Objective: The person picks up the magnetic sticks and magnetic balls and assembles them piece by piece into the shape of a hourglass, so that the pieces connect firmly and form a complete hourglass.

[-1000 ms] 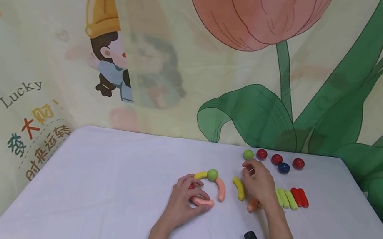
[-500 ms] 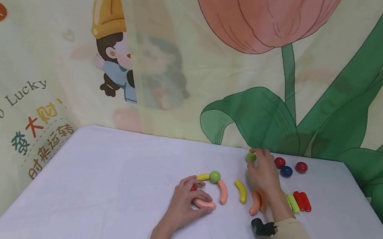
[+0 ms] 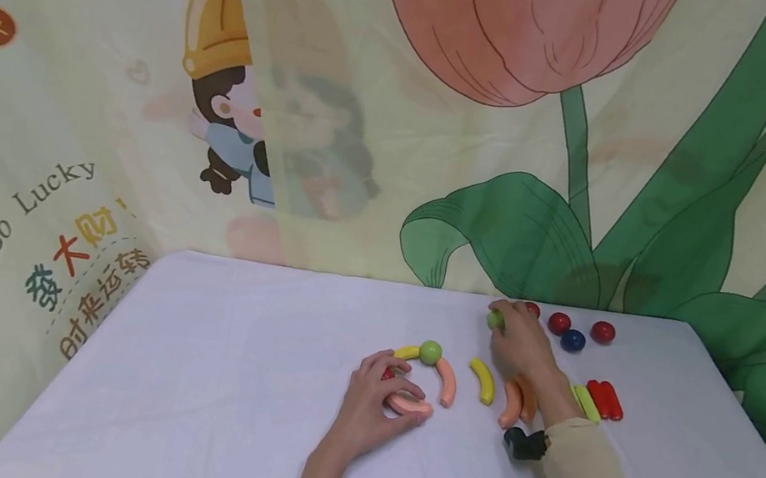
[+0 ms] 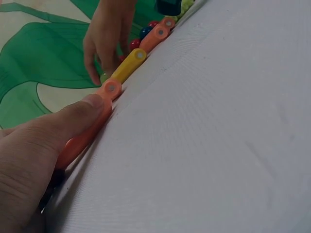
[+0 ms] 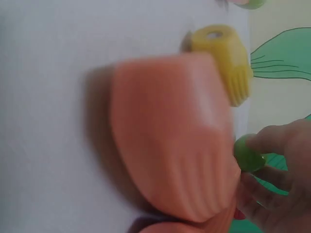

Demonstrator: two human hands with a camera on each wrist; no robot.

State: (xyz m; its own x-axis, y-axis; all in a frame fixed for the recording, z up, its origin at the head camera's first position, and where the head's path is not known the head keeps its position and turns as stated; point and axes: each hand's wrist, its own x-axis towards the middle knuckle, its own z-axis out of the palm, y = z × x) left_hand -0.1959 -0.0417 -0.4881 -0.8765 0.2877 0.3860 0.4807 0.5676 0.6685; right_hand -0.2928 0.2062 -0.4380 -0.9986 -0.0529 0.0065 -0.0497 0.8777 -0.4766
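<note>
R hand (image 3: 521, 342) pinches green ball (image 3: 495, 320) near table's far edge (image 3: 346, 277), L hand (image 3: 371, 402) grips pink curved piece (image 3: 408, 405) of arc (mid-table); risk: ball slips from fingertip pinch, rolls off w/ red balls (image 3: 559, 323).

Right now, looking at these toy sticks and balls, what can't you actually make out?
- Red ball: head view, mostly hidden under the left hand.
- Green ball: head view, half covered by the right hand's fingers.
- Red ball behind it: only a sliver shows past that hand.
- Orange stick: right wrist view, blurred and too close.
- Light green sticks: head view, partly behind the right forearm; their count is unclear.
</note>
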